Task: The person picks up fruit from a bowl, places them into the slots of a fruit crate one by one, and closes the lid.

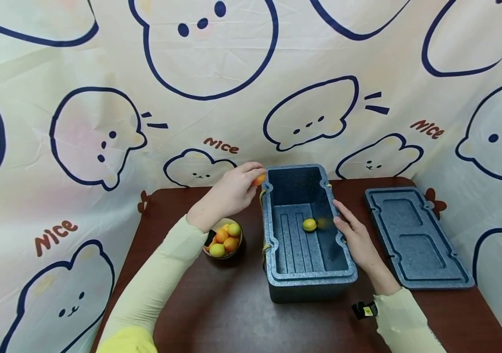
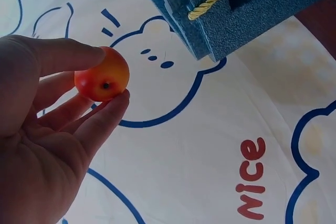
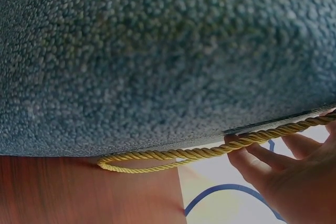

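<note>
My left hand (image 1: 233, 190) pinches a small, round, orange-red fruit (image 2: 102, 74) between thumb and fingertips. In the head view it hovers beside the far left corner of a deep blue-grey foam box (image 1: 312, 278). On the grooved floor of the box lies a yellow lemon (image 1: 309, 225), with a faint blurred yellowish patch on the wall beside it. My right hand (image 1: 361, 242) rests against the box's right side, its fingers extended at the rim. A yellow rope handle (image 3: 210, 152) passes near those fingers in the right wrist view.
A small bowl (image 1: 239, 247) of orange and yellow-green fruits stands left of the box, partly under my left wrist. To the right, the box's flat foam lid (image 1: 436, 277) lies on the brown table (image 1: 215, 309). Printed cloth (image 1: 242, 122) hangs close behind the table.
</note>
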{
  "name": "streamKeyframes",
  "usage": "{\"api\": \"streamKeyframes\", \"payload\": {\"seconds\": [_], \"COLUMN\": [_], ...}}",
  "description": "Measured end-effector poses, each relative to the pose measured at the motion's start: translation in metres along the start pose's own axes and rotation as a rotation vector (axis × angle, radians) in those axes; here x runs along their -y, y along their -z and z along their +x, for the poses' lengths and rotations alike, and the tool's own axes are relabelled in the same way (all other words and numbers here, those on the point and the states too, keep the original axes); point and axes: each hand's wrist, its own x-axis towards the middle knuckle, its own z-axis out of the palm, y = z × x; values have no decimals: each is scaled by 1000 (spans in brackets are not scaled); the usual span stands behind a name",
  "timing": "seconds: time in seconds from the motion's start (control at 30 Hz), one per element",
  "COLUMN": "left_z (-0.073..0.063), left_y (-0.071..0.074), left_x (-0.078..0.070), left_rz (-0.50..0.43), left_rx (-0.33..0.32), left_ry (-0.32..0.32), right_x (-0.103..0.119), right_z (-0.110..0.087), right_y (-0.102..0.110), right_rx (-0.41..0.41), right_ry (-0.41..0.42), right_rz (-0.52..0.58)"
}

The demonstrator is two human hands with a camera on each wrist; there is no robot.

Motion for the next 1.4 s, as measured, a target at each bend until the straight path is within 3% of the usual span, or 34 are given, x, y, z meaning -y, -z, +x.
{"api": "streamKeyframes", "payload": {"seconds": [1.0, 1.4], "left_z": [30, 39], "left_y": [-5, -10], "left_x": [-31, -40], "left_rz": [38, 32], "left_rx": [138, 164], "left_ry": [-134, -142], "right_x": [-1, 0], "right_z": [-1, -1], "right_y": [1, -1], "right_rx": [1, -3], "right_ry": [-1, -3], "right_rz": [7, -2]}}
